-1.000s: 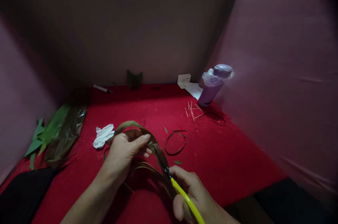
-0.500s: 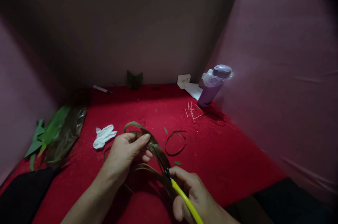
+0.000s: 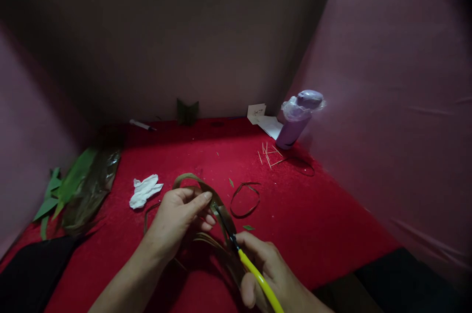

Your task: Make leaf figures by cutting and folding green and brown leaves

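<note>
My left hand (image 3: pixel 180 214) pinches a long brown-green leaf strip (image 3: pixel 190 176) between thumb and fingers. The strip loops up behind the hand and runs down to the right. In my right hand (image 3: pixel 267 264) are scissors with yellow handles (image 3: pixel 260 281); their dark blades reach up to the strip, just right of my left fingertips. Whether the blades are fully closed is hard to see. Beside the strip, on the red cloth (image 3: pixel 313 224), lies a thin brown ring of fibre (image 3: pixel 245 200).
A crumpled white tissue (image 3: pixel 145 191) lies left of my hands. Green leaves (image 3: pixel 75 180) and a plastic bag (image 3: pixel 94 195) are at the far left. Several toothpicks (image 3: pixel 267 156), a purple bottle (image 3: pixel 293 128), white cards (image 3: pixel 269 126), a syringe (image 3: pixel 142 125) and a folded leaf (image 3: pixel 187 111) stand or lie farther back.
My left hand has shifted slightly to the right and down with the strip. The scissors and my right hand are almost where they were.
</note>
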Tool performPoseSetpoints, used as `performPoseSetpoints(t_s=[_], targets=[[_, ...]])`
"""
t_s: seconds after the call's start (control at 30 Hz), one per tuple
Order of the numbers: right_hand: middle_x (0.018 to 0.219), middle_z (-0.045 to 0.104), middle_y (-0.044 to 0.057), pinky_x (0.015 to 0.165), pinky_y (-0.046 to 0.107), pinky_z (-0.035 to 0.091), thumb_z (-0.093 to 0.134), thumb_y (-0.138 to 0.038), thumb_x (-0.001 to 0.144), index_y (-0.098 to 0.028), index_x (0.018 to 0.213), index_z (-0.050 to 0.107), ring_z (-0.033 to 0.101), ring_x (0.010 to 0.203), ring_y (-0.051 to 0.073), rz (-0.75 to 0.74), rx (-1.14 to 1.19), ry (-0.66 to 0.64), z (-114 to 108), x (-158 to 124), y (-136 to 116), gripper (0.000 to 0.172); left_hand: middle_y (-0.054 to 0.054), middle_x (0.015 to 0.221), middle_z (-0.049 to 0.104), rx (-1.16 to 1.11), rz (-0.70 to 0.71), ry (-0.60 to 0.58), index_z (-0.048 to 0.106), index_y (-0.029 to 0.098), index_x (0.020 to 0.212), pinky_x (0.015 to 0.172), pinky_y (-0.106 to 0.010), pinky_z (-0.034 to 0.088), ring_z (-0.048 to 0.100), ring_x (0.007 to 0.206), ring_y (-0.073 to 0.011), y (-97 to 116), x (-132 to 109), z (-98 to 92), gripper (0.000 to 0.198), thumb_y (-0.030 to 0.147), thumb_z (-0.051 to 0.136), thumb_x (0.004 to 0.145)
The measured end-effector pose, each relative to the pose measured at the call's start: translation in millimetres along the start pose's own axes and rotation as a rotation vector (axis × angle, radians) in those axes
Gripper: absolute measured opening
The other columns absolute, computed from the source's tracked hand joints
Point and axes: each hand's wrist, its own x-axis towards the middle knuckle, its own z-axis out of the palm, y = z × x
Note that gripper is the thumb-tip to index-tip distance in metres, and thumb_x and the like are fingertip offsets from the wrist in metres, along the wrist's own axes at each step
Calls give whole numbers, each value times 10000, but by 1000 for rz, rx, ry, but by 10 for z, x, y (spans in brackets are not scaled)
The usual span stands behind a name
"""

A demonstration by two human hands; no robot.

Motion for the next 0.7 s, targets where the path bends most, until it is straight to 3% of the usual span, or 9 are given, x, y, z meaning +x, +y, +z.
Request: performPoseSetpoints(t_s=[0.3,0.5,0.7], targets=[[537,369,-82,463,203,243,669,-241,695,-154,741,558,308,502,69,-6,-16,49,28,26,65,148,-61,532,649,19,-3,19,610,115,669,440,-231,488,602,457,-146,-7,16,-1,234,342,651,704],[533,402,-87,448,194,237,629,-143,671,-162,795,539,320,487,65,-23,-22,44,6,41,28,155,-38,564,652,34,-35,8,588,138,691,431,-212,477,587,431,-117,22,-28,14,208,338,630,728],[450,383,-104,405,175,253,639,-264,700,-162,921,496,376,402,67,25,-24,-25,-20,13,-62,282,-20,525,625,46,-18,-1,570,148,669,456,-232,485,583,440,-127,7,-26,31,201,331,647,703]])
